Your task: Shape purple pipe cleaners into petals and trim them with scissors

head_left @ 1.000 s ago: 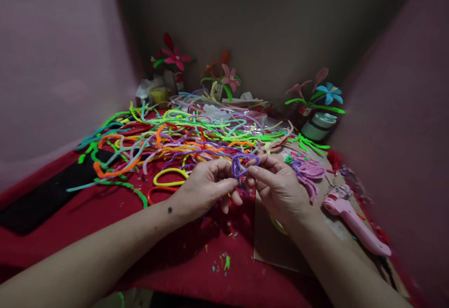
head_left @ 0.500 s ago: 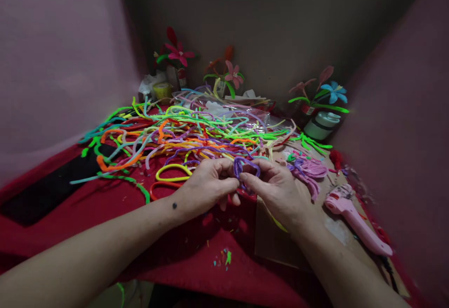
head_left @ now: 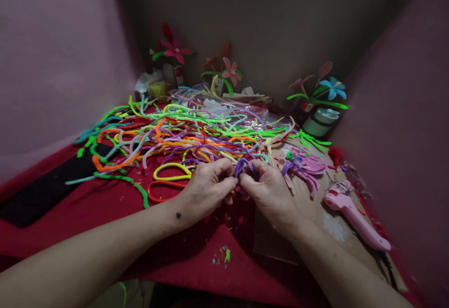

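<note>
My left hand [head_left: 206,186] and my right hand [head_left: 268,191] meet over the red cloth, fingertips pinched together on a purple pipe cleaner [head_left: 242,166] bent into a small loop. Only the loop's top shows above my fingers. Just beyond my hands lies a wide tangle of coloured pipe cleaners [head_left: 182,132]. A yellow loop [head_left: 171,172] and a red loop [head_left: 163,192] lie flat left of my left hand.
A pink glue gun [head_left: 354,216] lies on brown cardboard [head_left: 315,205] at the right, near pink and purple bent pieces [head_left: 307,167]. Pipe-cleaner flowers [head_left: 224,71] stand at the back, with a white jar [head_left: 319,121]. A black strip [head_left: 45,191] lies at the left.
My hands have come closer together and squeezed the purple loop smaller; less of it shows now. The view shifted slightly.
</note>
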### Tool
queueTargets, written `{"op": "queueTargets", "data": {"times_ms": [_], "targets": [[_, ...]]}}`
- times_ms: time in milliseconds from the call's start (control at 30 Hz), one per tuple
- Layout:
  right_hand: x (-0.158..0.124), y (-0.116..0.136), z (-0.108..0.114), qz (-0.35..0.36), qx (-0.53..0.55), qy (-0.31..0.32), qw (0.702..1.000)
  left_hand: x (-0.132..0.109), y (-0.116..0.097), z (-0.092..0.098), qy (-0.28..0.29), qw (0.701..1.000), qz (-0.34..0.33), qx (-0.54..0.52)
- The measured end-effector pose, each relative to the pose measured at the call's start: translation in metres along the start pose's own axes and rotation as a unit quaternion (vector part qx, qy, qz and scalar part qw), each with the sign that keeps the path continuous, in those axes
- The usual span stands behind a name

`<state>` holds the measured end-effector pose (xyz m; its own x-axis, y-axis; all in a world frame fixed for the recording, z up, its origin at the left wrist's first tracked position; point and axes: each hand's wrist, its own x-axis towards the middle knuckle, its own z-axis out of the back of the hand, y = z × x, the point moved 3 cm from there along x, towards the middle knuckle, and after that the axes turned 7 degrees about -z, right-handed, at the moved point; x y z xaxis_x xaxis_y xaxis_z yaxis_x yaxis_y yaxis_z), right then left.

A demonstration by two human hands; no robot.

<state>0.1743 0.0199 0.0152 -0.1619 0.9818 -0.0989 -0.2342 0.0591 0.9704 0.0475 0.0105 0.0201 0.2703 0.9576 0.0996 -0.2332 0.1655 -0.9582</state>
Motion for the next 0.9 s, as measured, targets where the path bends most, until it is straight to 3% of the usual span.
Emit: {"op": "queueTargets", "data": {"times_ms": [167,333,533,633,733,900], "targets": [[0.001,-0.001,0.002,-0.017,-0.016,0.001,1.0,0.002,0.001,-0.005,0.009,0.993,0.074,-0.093],[0.004,0.005,0.007,-0.025,0.014,0.016,0.999,0.006,0.002,0.0,-0.001,0.995,0.066,-0.079],[0.002,0.003,0.011,-0.093,0.07,0.135,0.984,0.009,0.0,0.006,-0.017,0.997,0.054,-0.054],[0.001,0.001,0.008,-0.068,0.135,0.182,0.972,0.01,-0.002,0.007,-0.013,0.998,0.045,-0.046],[0.003,0.001,0.005,-0.027,0.184,0.175,0.967,0.01,-0.002,0.008,-0.006,0.998,0.037,-0.041],[0.004,0.001,0.003,-0.02,0.184,0.12,0.975,0.01,0.0,0.008,-0.003,0.998,0.037,-0.042]]}}
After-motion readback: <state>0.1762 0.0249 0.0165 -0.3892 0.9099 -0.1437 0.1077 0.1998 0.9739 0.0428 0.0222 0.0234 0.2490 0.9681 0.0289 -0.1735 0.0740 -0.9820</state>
